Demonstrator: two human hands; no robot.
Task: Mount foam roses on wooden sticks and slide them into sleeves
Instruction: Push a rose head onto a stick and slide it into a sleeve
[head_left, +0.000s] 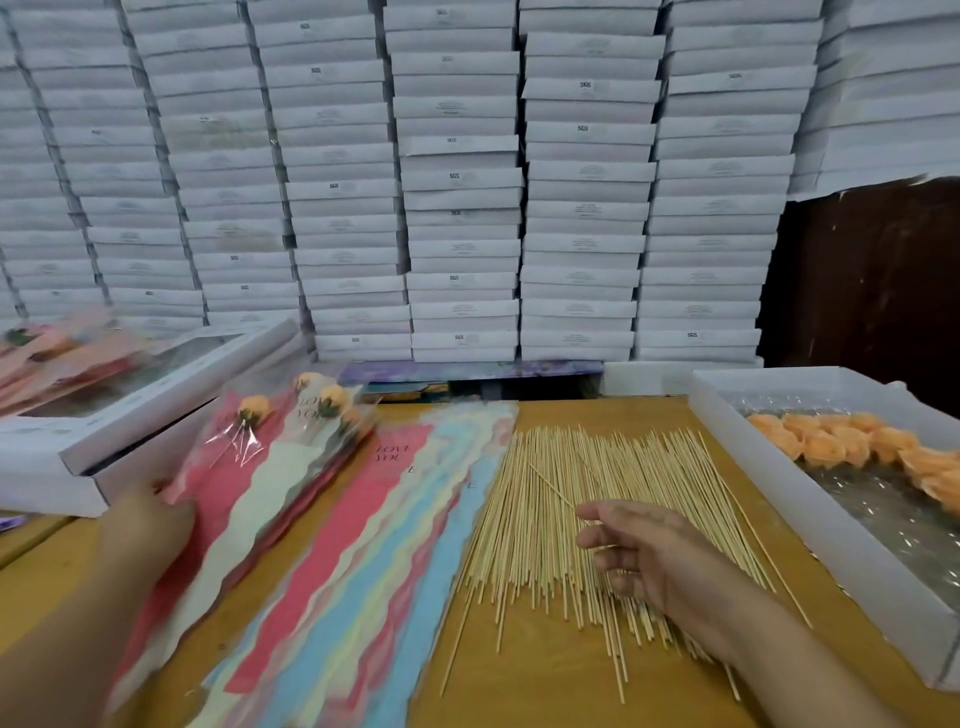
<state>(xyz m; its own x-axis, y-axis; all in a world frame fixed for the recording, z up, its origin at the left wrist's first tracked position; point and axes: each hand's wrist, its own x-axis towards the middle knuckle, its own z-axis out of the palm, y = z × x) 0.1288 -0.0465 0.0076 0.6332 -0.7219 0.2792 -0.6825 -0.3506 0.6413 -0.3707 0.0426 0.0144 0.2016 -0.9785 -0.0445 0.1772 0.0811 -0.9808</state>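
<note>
1. right hand (641, 553) over the near part of the stick pile (597, 514); grip: thumb and forefinger pinch one stick (553, 491), which slants up and away to the left above the pile. other fingers loosely curled.
2. left hand (150, 525) at the left edge of the sleeved roses (275, 441); fingers lie on the pink edge of the top sleeve. blurred, so cannot tell whether this grip is clenched on the sleeve or only resting.
3. stick pile lies fanned on the bench (545, 670), points away from the person, between the empty sleeves (374, 545) and the tray (779, 499).
4. empty sleeves: flat overlapping stack in pink, blue, yellow and cream, just left of the sticks, "love you" printed near the top.
5. sleeved roses: orange heads with green bases inside clear-topped sleeves, stacked left of the empty sleeves, tops pointing away.
6. tray at right, translucent white, holds loose orange foam roses (852, 441) at its far end on crinkled clear film.
7. far left: open white box (156, 395) with more sleeved flowers on it, blurred.
8. behind the bench: wall of stacked white boxes (462, 182), some marked "sgs".
</note>
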